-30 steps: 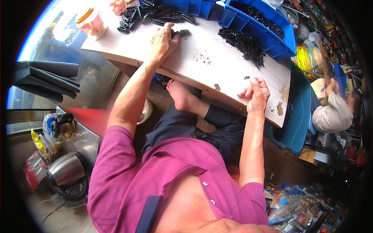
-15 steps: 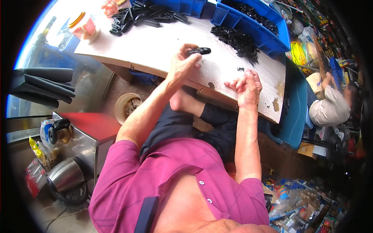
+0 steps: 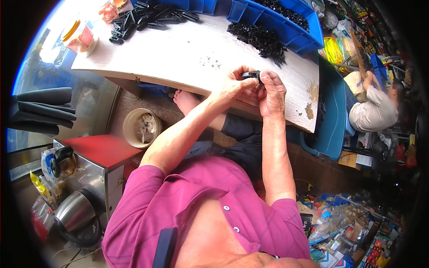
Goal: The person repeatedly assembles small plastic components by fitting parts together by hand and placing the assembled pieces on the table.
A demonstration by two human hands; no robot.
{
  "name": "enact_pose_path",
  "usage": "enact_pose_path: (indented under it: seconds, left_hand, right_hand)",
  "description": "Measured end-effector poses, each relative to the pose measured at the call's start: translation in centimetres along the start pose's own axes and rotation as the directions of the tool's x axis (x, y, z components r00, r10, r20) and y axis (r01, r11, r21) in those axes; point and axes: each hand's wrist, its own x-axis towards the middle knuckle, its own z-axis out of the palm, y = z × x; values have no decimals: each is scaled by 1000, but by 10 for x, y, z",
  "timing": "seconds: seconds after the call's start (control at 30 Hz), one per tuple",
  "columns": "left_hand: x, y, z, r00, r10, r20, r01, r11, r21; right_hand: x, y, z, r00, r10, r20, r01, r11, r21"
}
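Over the front edge of the white table [image 3: 178,49], my two hands meet. My left hand [image 3: 229,87] is closed around a glossy black oblong plastic part [image 3: 250,74], which points toward the other hand. My right hand [image 3: 273,96] is closed in a pinch at the part's right end, thumb and fingers pressed against it. The small black piece in its fingertips is mostly hidden by them. A loose heap of small black pieces [image 3: 257,40] lies beyond my right hand. A pile of similar oblong black parts [image 3: 147,18] lies at the far left.
A blue bin [image 3: 286,33] of small black pieces stands at the back right. At the left corner is a plastic jar [image 3: 79,38]. A teal tub [image 3: 328,120] stands by the table's right end, a bucket [image 3: 142,128] on the floor. Another person [image 3: 374,109] sits farther right.
My hands were apart and have come together. The left hand brought the oblong part rightward and slightly nearer, and the right hand, with the small piece, moved left to meet it.
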Motion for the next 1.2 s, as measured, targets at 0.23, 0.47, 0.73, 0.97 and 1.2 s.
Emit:
enact_pose_path:
  seconds: [0.23,0.47,0.73,0.97,1.2]
  left_hand:
    - [6,6,2,994,-45,-104,49,998,36]
    - [13,-6,0,986,95,-137,-85,993,82]
    - [0,0,8,981,61,-184,-65,998,-17]
    - [1,1,-1,990,140,-37,-130,972,197]
    - [35,123,-164,540,754,374,166,-531,831]
  right_hand:
    - [1,1,3,1000,10,5,-10,1000,8]
    - [-4,-10,10,1000,19,3,-19,996,-87]
    - [-7,-9,12,992,127,-1,-122,951,-285]
    - [-8,-4,7,996,7,-92,-26,977,-209]
    - [11,-52,-54,868,107,-485,-116,993,13]
